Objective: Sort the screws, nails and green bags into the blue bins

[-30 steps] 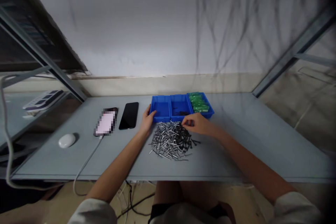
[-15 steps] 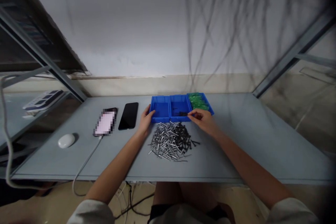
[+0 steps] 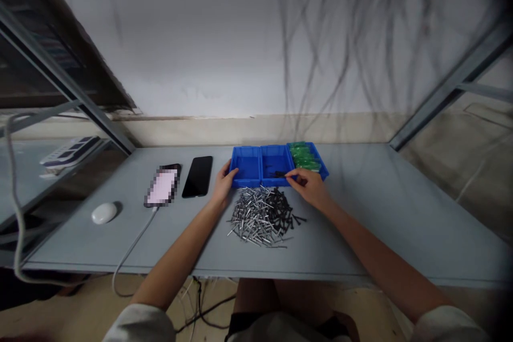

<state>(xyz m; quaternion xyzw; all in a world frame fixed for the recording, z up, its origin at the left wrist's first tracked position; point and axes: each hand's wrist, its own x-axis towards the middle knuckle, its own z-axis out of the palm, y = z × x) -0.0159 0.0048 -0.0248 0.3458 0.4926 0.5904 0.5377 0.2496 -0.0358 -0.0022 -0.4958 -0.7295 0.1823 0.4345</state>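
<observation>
Three blue bins stand side by side. My left hand [image 3: 223,186] grips the left blue bin [image 3: 246,183], thumb at its front corner and fingers along the outer side. My right hand [image 3: 308,185] is at the front right of the middle blue bin [image 3: 277,182], thumb and fingertips pinched on a black screw [image 3: 282,174]. A few dark screws lie on that bin's floor. Green packets [image 3: 303,157] fill the right blue bin [image 3: 323,170]. In front of the bins lies a pile of silver pins [image 3: 256,219], with black screws [image 3: 284,211] heaped on its right side.
Left of my left hand lie a black phone [image 3: 197,177] and a second phone [image 3: 163,186] with a blurred screen and a white cable [image 3: 136,243]. A white rounded case [image 3: 104,213] sits further left. Metal frame posts [image 3: 449,99] rise at both table sides; a wall stands behind.
The view has shifted slightly. Both hands keep nearly the same places, the left on the bin and the right pinching over the middle bin.
</observation>
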